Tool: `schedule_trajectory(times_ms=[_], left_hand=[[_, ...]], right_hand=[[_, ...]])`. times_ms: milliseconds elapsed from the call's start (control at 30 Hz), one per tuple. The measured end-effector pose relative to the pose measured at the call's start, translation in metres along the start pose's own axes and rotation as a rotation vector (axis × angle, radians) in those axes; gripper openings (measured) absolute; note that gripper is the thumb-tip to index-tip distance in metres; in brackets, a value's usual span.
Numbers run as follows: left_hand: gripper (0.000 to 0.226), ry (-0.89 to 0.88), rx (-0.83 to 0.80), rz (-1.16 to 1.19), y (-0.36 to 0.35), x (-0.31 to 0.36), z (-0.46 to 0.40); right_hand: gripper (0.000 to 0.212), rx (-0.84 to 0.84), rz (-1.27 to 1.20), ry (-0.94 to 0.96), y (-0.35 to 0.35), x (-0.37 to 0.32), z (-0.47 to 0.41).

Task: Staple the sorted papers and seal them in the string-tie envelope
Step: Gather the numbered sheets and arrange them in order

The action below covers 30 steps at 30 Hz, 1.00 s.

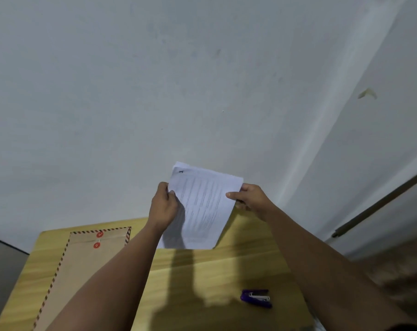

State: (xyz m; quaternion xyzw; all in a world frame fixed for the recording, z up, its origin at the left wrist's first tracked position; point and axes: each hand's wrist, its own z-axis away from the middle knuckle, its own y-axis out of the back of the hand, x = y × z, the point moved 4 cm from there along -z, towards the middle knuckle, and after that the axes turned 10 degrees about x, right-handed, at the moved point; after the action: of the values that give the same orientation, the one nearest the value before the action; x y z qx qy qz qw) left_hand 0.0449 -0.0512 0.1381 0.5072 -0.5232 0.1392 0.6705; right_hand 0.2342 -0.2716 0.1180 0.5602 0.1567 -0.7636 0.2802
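Observation:
A stack of printed white papers (202, 206) is held up above the far edge of the wooden table (226, 271), with a dark staple mark at its top left corner. My left hand (163, 206) grips the papers' left edge and my right hand (249, 198) pinches the right edge. A brown string-tie envelope (83, 271) with red discs and a striped border lies flat on the table's left side, partly hidden under my left forearm. A purple stapler (256, 298) rests on the table at the right, below my right arm.
A plain white wall (155, 91) rises right behind the table. A grey surface (2, 271) borders the table on the left. A dark rod (382, 204) leans along the wall at the right, above a patterned floor.

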Motion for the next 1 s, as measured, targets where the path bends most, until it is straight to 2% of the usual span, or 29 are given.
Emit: schedule_trajectory(times_ms=[67, 133, 267, 433, 567, 667, 767, 867, 933, 1000], left_hand=[[0.008, 0.134, 0.007, 0.136, -0.006, -0.004, 0.005], [0.01, 0.193, 0.006, 0.211, -0.012, -0.006, 0.01], [0.025, 0.146, 0.032, 0.264, -0.012, -0.011, 0.019], [0.022, 0.182, -0.004, 0.23, -0.017, -0.032, 0.025], [0.025, 0.207, -0.028, 0.173, -0.018, -0.04, 0.023], [0.024, 0.226, -0.036, 0.167, -0.015, -0.042, 0.019], [0.02, 0.246, -0.034, 0.174, -0.011, -0.044, 0.014], [0.021, 0.234, -0.068, 0.139, -0.006, -0.046, 0.01], [0.019, 0.194, -0.099, 0.11, -0.004, -0.043, 0.008], [0.017, 0.109, -0.119, 0.059, -0.002, -0.035, 0.007]], right_hand=[[0.03, 0.0, -0.114, -0.034, -0.003, 0.01, 0.002], [0.029, 0.037, -0.081, -0.018, -0.009, 0.018, 0.004], [0.015, 0.118, 0.124, 0.053, -0.017, 0.033, 0.008], [0.016, 0.12, 0.279, 0.126, -0.024, 0.052, 0.012], [0.019, 0.18, 0.353, 0.123, -0.027, 0.052, 0.01], [0.022, 0.165, 0.391, 0.128, -0.03, 0.046, 0.007], [0.028, 0.116, 0.321, 0.068, -0.028, 0.045, 0.005], [0.027, 0.012, 0.119, -0.09, -0.027, 0.044, 0.009], [0.027, -0.057, -0.016, -0.177, -0.027, 0.042, 0.014], [0.029, -0.07, -0.03, -0.174, -0.027, 0.039, 0.015]])
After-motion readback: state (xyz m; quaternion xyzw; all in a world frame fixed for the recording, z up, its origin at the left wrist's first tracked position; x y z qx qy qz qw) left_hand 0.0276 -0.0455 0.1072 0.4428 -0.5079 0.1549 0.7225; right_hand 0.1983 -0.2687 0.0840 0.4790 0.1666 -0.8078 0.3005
